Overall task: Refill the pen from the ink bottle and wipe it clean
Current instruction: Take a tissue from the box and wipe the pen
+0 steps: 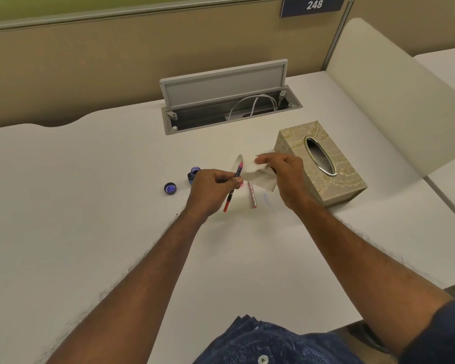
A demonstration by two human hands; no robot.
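My left hand (213,190) grips a red and blue pen (229,199) above the white desk (90,206), its tip pointing up and away. My right hand (286,177) pinches a white tissue (258,174) right beside the pen's upper end; the tissue touches or wraps the tip. A small open ink bottle (193,174) stands just left of my left hand, partly hidden by it. Its blue cap (170,188) lies on the desk further left. A pink pen part (252,197) lies on the desk below the tissue.
A gold patterned tissue box (323,164) stands right of my right hand. An open cable hatch (229,101) with white cables sits at the back of the desk. A faint blue ink mark (265,199) shows near the pink part. A partition rises behind.
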